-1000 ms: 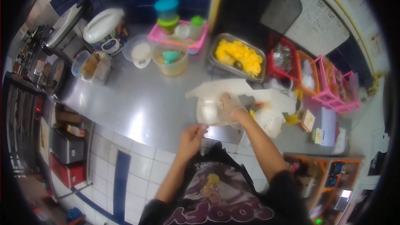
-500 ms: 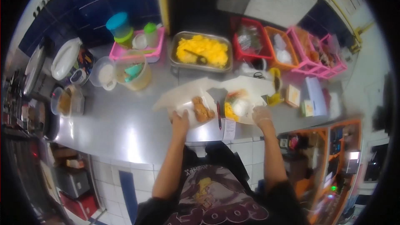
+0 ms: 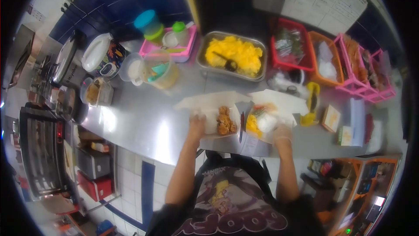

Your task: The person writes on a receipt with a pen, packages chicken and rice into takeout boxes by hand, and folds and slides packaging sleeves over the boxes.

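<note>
My left hand [image 3: 197,124] is at the left wall of an open paper food box [image 3: 211,124], its fingers curled over the edge. Pieces of fried chicken [image 3: 226,121] lie in the right part of that box. My right hand [image 3: 282,133], seemingly in a clear glove, touches the right side of a second open paper box [image 3: 286,116]; its fingers are blurred. That box holds white rice [image 3: 266,123] and yellow scrambled egg [image 3: 253,125]. A dark red pen [image 3: 242,127] and a paper slip [image 3: 249,143] lie between the boxes.
Behind the boxes stands a metal tray [image 3: 200,63] of scrambled egg. Red [image 3: 311,57], orange [image 3: 336,72] and pink baskets [image 3: 362,85] line the back right. A plastic jug [image 3: 163,76] and tubs stand left. A yellow-handled tool [image 3: 310,105] and small boxes lie right.
The head view has turned, so the counter and its things appear further right. Relative to the chicken, my left hand sits slightly further left. Both hands stay at their boxes.
</note>
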Demonstrator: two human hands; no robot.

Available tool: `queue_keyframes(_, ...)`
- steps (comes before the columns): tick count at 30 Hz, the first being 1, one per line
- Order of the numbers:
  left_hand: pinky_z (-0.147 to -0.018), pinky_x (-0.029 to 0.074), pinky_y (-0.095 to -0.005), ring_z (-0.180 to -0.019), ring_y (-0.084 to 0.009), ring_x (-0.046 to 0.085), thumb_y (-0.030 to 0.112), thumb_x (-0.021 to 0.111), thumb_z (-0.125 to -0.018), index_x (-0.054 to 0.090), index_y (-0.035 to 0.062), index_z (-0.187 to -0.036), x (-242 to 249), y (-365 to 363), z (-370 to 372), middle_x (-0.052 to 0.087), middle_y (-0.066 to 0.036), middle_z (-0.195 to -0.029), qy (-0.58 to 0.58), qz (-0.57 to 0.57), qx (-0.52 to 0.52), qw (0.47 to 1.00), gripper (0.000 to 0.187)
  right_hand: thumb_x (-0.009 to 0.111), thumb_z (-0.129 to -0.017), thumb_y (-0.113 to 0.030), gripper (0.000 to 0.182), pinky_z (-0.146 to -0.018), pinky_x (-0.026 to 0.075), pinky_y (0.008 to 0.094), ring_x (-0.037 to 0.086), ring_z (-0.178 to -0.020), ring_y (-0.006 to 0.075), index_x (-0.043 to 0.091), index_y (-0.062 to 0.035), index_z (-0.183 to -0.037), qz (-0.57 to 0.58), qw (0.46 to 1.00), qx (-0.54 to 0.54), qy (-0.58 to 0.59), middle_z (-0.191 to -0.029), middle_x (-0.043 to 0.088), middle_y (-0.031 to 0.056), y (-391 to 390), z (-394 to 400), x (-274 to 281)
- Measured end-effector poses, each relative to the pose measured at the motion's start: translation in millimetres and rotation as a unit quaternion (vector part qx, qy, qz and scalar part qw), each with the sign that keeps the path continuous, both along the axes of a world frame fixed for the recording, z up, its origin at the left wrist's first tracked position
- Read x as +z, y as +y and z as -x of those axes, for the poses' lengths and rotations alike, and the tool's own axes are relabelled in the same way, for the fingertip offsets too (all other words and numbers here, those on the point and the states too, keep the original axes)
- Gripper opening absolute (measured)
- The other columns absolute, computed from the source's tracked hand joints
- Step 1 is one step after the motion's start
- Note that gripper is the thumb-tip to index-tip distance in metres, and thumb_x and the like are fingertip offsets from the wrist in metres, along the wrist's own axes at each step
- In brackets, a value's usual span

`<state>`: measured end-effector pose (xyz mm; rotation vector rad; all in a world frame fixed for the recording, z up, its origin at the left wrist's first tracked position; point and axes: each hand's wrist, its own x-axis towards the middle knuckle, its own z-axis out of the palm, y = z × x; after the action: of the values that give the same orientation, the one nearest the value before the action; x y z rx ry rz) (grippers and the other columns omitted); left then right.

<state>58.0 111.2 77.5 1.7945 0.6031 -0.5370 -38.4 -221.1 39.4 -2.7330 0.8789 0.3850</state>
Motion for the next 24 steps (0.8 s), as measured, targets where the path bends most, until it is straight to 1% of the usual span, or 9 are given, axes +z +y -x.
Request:
queue_keyframes(2, -0.108, 0.04, -0.0422, -0.133, -0.0356, 0.045, 0.038, 0.054, -0.099, 0.038, -0.0008, -0.147, 0, -1, 3, 0.047, -0.021, -0.144, 0.013, 0.014, 0.026, 1.0, 0.063, 0.056, -0.089, -0.014, 0.017, -0.083, 0.052, 0.0464, 0.067, -0.091, 0.0381, 0.069, -0.0038, -0.091, 0.102, 0.993, 0.034, -0.055, -0.092, 0.07, 0.0206, -11, 13, -18)
queue_keyframes(3, -0.11, 0.039, -0.0407, -0.134, -0.0348, 0.046, 0.032, 0.054, -0.1, 0.039, -0.0015, -0.146, -17, 5, 12, 0.048, -0.021, -0.143, -0.096, 0.004, 0.028, 0.995, 0.059, 0.056, -0.09, -0.014, 0.016, -0.081, 0.052, 0.0465, 0.066, -0.089, 0.0379, 0.068, -0.0039, -0.089, 0.135, 0.987, 0.045, -0.074, -0.09, 0.07, 0.0199, -13, 13, -16)
queue_keyframes(5, -0.112, 0.037, -0.0393, -0.135, -0.0339, 0.046, 0.027, 0.055, -0.101, 0.04, -0.0022, -0.146, -19, 15, 30, 0.049, -0.021, -0.143, -0.205, -0.012, 0.024, 0.978, 0.056, 0.059, -0.089, -0.014, 0.013, -0.073, 0.051, 0.0465, 0.064, -0.08, 0.0374, 0.066, -0.0055, -0.083, -0.083, 0.974, 0.098, -0.188, -0.081, 0.067, 0.0179, 2, 1, 57)
queue_keyframes(7, -0.111, 0.038, -0.0373, -0.132, -0.0296, 0.049, 0.019, 0.055, -0.101, 0.042, -0.0031, -0.144, 14, 13, 49, 0.053, -0.02, -0.14, -0.227, -0.015, 0.05, 0.972, 0.049, 0.061, -0.086, -0.014, 0.011, -0.07, 0.051, 0.047, 0.064, -0.077, 0.0383, 0.066, -0.0067, -0.08, -0.09, 0.948, 0.176, -0.248, -0.078, 0.065, 0.0178, 44, -21, 103)
queue_keyframes(10, -0.101, 0.042, -0.0365, -0.123, -0.0227, 0.054, 0.028, 0.059, -0.1, 0.049, 0.0014, -0.139, 25, 20, 70, 0.056, -0.014, -0.137, -0.166, 0.044, 0.105, 0.979, 0.048, 0.056, -0.087, -0.011, 0.01, -0.076, 0.051, 0.0511, 0.065, -0.084, 0.039, 0.062, -0.0052, -0.082, -0.139, 0.92, 0.288, -0.229, -0.083, 0.065, 0.0184, 104, -57, 71)
queue_keyframes(16, -0.09, 0.05, -0.0319, -0.111, -0.0207, 0.059, 0.017, 0.055, -0.101, 0.051, -0.0043, -0.134, 24, 30, 94, 0.059, -0.016, -0.129, -0.137, 0.021, 0.105, 0.985, 0.039, 0.051, -0.087, -0.008, 0.014, -0.08, 0.053, 0.0471, 0.066, -0.088, 0.0391, 0.064, -0.0073, -0.092, -0.152, 0.943, 0.285, -0.083, -0.094, 0.069, 0.0162, 145, -80, 64)
queue_keyframes(18, -0.085, 0.05, -0.0309, -0.104, -0.0187, 0.06, 0.017, 0.056, -0.101, 0.053, -0.0044, -0.13, 22, 33, 99, 0.061, -0.015, -0.122, -0.151, 0.026, 0.133, 0.979, 0.037, 0.052, -0.087, -0.007, 0.015, -0.081, 0.053, 0.0458, 0.066, -0.096, 0.0363, 0.065, -0.0087, -0.095, -0.158, 0.908, 0.339, -0.187, -0.101, 0.069, 0.0134, 122, -59, 86)
queue_keyframes(22, -0.086, 0.049, -0.0335, -0.104, -0.0193, 0.063, 0.025, 0.055, -0.102, 0.058, 0.002, -0.126, 28, 40, 98, 0.064, -0.009, -0.118, -0.163, 0.022, 0.115, 0.98, 0.033, 0.058, -0.086, -0.012, 0.015, -0.083, 0.054, 0.0446, 0.066, -0.098, 0.0335, 0.067, -0.0129, -0.098, -0.065, 0.921, 0.216, -0.319, -0.099, 0.068, 0.0134, 53, -45, 98)
queue_keyframes(24, -0.081, 0.05, -0.0299, -0.094, -0.0165, 0.064, 0.02, 0.056, -0.101, 0.061, -0.0034, -0.119, 32, 39, 95, 0.067, -0.01, -0.106, -0.181, 0.033, 0.125, 0.975, 0.029, 0.059, -0.087, -0.014, 0.013, -0.078, 0.054, 0.0463, 0.067, -0.09, 0.0347, 0.069, -0.0134, -0.096, -0.035, 0.95, 0.16, -0.266, -0.093, 0.069, 0.0146, 15, -41, 102)
